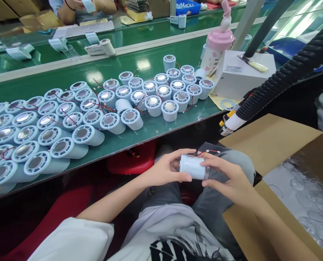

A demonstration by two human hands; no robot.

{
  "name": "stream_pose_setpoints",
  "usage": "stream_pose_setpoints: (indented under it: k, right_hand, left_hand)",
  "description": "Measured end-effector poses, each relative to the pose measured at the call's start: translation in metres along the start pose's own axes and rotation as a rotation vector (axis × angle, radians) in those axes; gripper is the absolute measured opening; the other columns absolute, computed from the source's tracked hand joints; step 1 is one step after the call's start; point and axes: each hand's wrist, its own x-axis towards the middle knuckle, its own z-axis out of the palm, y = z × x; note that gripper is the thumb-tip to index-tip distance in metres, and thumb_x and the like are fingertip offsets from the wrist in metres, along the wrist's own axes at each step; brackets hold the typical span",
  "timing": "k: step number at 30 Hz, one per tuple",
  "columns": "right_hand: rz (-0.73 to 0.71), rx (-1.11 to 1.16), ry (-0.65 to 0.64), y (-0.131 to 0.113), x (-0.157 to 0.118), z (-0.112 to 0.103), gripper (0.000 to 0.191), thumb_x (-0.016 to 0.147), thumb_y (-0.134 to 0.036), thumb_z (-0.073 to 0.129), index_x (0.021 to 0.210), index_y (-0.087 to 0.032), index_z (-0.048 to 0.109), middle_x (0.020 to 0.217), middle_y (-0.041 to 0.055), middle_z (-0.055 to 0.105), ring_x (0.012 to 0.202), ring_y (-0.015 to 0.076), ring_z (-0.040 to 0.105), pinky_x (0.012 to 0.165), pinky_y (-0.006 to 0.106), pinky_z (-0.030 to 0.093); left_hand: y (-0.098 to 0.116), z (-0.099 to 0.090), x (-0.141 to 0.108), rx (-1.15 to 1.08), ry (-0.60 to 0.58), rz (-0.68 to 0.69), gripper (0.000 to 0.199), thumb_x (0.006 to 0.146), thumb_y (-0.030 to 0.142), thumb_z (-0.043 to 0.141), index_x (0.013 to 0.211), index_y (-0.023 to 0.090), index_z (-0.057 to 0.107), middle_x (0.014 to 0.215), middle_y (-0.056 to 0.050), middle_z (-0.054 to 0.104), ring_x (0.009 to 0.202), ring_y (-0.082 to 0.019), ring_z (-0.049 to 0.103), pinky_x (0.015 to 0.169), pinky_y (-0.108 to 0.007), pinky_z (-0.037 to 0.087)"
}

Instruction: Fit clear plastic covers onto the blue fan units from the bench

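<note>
Above my lap I hold a light blue cylindrical housing [192,166] lying on its side, with a clear plastic piece [206,172] around its right end. Thin red and black wires stick up behind it. My left hand [172,167] grips its left end between thumb and fingers. At the right end, the fingers and thumb of my right hand [222,174] close around the clear piece. Many similar blue housings [131,119] stand or lean in rows on the green bench [150,136], most with a round metal disc on top and some with red wires.
An open cardboard box [281,139] at my right holds clear plastic pieces [305,203]. A black corrugated hose [275,87] slants down above it. A pink-lidded cup [218,43] and white metal box [240,72] stand at the bench's right. Across the bench, a co-worker's hands [76,4] hold a blue part.
</note>
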Motion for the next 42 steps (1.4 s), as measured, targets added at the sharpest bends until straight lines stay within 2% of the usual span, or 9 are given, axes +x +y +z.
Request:
stream_pose_setpoints:
  k: [3,6,9,13,22,27,32,38,42]
  right_hand:
    - [0.073,0.176,-0.035,-0.001,0.0,-0.001,0.042,0.079,-0.022,0.074,0.115,-0.036,0.058,0.126,-0.0011,0.06,0.113,0.0208,0.06,0.091,0.032,0.055]
    - [0.115,0.267,-0.056,-0.005,0.001,-0.004,0.042,0.08,-0.022,0.074,0.115,-0.039,0.058,0.123,-0.0039,0.06,0.112,0.0175,0.059,0.092,0.027,0.054]
    - [0.16,0.328,-0.07,-0.008,0.001,-0.006,0.042,0.081,-0.023,0.073,0.116,-0.04,0.057,0.123,-0.0047,0.059,0.112,0.0154,0.059,0.091,0.023,0.053]
    - [0.221,0.42,-0.098,-0.011,0.001,-0.005,0.037,0.083,-0.025,0.071,0.115,-0.035,0.056,0.118,-0.0013,0.06,0.107,0.016,0.058,0.086,0.024,0.053]
    - [0.342,0.623,-0.118,-0.008,0.004,-0.002,0.036,0.085,-0.039,0.068,0.114,-0.027,0.051,0.104,0.0022,0.063,0.084,0.0139,0.06,0.071,0.023,0.05]
    - [0.425,0.684,-0.103,-0.008,0.005,0.0,0.037,0.086,-0.045,0.064,0.112,-0.023,0.049,0.092,0.0023,0.065,0.068,0.0125,0.061,0.065,0.026,0.054]
    - [0.536,0.698,-0.088,-0.01,0.005,0.003,0.04,0.087,-0.052,0.059,0.109,-0.021,0.047,0.077,0.0009,0.066,0.063,0.0147,0.066,0.058,0.025,0.055]
    - [0.616,0.759,-0.076,-0.014,0.007,0.01,0.046,0.083,-0.064,0.055,0.092,-0.02,0.047,0.056,-0.0026,0.061,0.046,0.0124,0.061,0.04,0.017,0.048]
    - [0.704,0.808,-0.114,-0.016,0.008,0.012,0.055,0.079,-0.073,0.05,0.087,-0.019,0.049,0.054,0.0004,0.063,0.038,0.0096,0.055,0.034,0.013,0.041]
  left_hand:
    - [0.003,-0.002,-0.001,0.095,-0.009,0.084,0.08,0.065,0.025,0.082,0.136,0.022,0.047,0.129,-0.011,0.058,0.107,-0.023,0.061,0.089,-0.033,0.051]
    - [0.006,-0.002,-0.002,0.131,-0.019,0.145,0.079,0.064,0.022,0.082,0.136,0.023,0.049,0.134,-0.011,0.055,0.115,-0.026,0.058,0.096,-0.035,0.049]
    - [0.007,-0.002,-0.003,0.188,-0.024,0.181,0.08,0.063,0.019,0.083,0.135,0.025,0.049,0.135,-0.011,0.055,0.117,-0.026,0.058,0.097,-0.035,0.049]
    - [0.008,-0.002,-0.005,0.24,-0.023,0.209,0.079,0.064,0.018,0.082,0.135,0.026,0.05,0.136,-0.01,0.055,0.119,-0.025,0.057,0.097,-0.035,0.049]
    - [0.01,-0.003,-0.008,0.332,-0.023,0.275,0.078,0.065,0.02,0.082,0.135,0.028,0.049,0.137,-0.008,0.053,0.126,-0.024,0.05,0.1,-0.034,0.046]
    - [0.01,-0.003,-0.007,0.346,-0.029,0.28,0.076,0.067,0.024,0.081,0.136,0.027,0.049,0.138,-0.01,0.052,0.127,-0.026,0.049,0.102,-0.037,0.045]
    - [0.01,-0.002,-0.007,0.363,-0.034,0.282,0.074,0.069,0.025,0.079,0.136,0.029,0.049,0.139,-0.01,0.051,0.129,-0.027,0.047,0.102,-0.039,0.045]
    - [0.012,-0.001,-0.008,0.377,-0.045,0.272,0.073,0.069,0.025,0.079,0.136,0.028,0.049,0.14,-0.01,0.051,0.131,-0.027,0.046,0.103,-0.039,0.044]
    - [0.01,-0.002,-0.007,0.382,-0.065,0.325,0.073,0.068,0.023,0.08,0.135,0.029,0.05,0.142,-0.009,0.049,0.133,-0.026,0.043,0.106,-0.04,0.041]
